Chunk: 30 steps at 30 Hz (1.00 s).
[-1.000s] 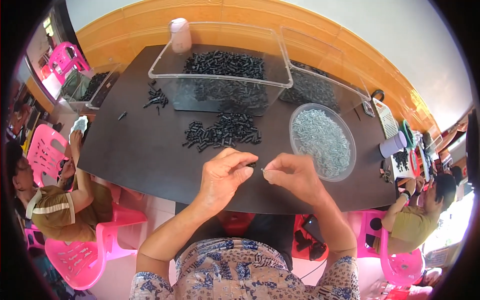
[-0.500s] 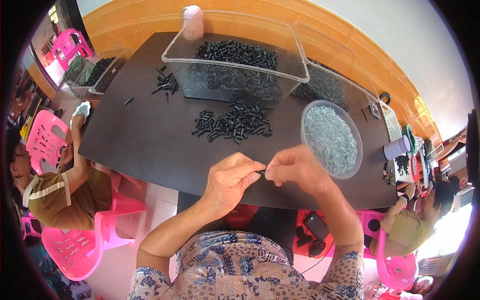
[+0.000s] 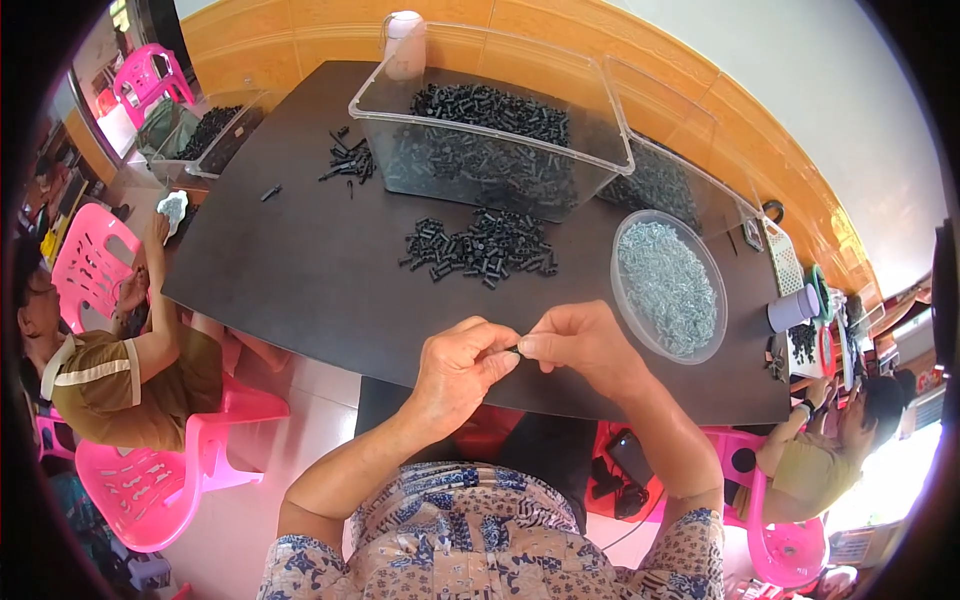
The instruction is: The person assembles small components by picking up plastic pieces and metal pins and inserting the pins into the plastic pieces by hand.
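Observation:
My left hand (image 3: 455, 370) pinches a small black plastic part (image 3: 516, 350) between thumb and forefinger, above the near edge of the table. Only a sliver of the part shows between the fingers. My right hand (image 3: 580, 340) meets it from the other side, thumb and fingertips closed together; what they grip is hidden. Beyond my hands lies a loose pile of similar black tubular parts (image 3: 480, 246). To the right of my right hand, a round clear bowl (image 3: 690, 359) holds many small silvery screw-like pieces (image 3: 668, 287).
A large clear bin (image 3: 490, 195) of black parts stands at the back, with another clear bin (image 3: 720, 205) beside it. More black parts (image 3: 347, 160) lie at the far left. A purple cup (image 3: 792, 309) sits near the right edge. People sit left (image 3: 120, 390) and right (image 3: 815, 465).
The view has shifted slightly, so the table and bins sit a little farther right in the picture. My fingertips remain together at the black part, the right ones slightly closer to the left.

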{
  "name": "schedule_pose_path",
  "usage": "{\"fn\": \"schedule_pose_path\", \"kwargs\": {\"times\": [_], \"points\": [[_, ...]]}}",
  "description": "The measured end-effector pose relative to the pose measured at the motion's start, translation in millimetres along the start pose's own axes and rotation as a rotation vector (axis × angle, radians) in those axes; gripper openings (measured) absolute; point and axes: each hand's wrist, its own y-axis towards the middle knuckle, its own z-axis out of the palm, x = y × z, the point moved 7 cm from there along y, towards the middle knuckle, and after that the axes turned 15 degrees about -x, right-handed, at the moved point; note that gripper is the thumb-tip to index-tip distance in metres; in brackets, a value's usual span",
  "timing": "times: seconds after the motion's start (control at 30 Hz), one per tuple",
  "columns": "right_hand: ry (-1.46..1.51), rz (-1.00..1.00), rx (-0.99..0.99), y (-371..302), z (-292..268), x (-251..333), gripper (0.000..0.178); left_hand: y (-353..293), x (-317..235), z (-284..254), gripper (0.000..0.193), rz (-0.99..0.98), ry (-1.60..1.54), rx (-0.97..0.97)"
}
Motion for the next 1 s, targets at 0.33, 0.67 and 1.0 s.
{"fn": "schedule_pose_path", "kwargs": {"times": [0.33, 0.67, 1.0], "points": [[-0.126, -0.247, -0.239, 22.8, 1.0, -8.8, 0.012, -2.0, 16.2, -25.1, 0.015, -0.158, -0.135, -0.070], [-0.915, -1.208, -0.541, 37.2, 48.8, 16.2, 0.016, -1.2, 28.3, -40.4, 0.017, -0.224, -0.261, -0.156], [-0.536, -1.031, -0.431, 14.3, 35.6, 29.0, 0.020, -3.5, 32.7, -40.5, 0.017, -0.286, -0.292, -0.139]]}}
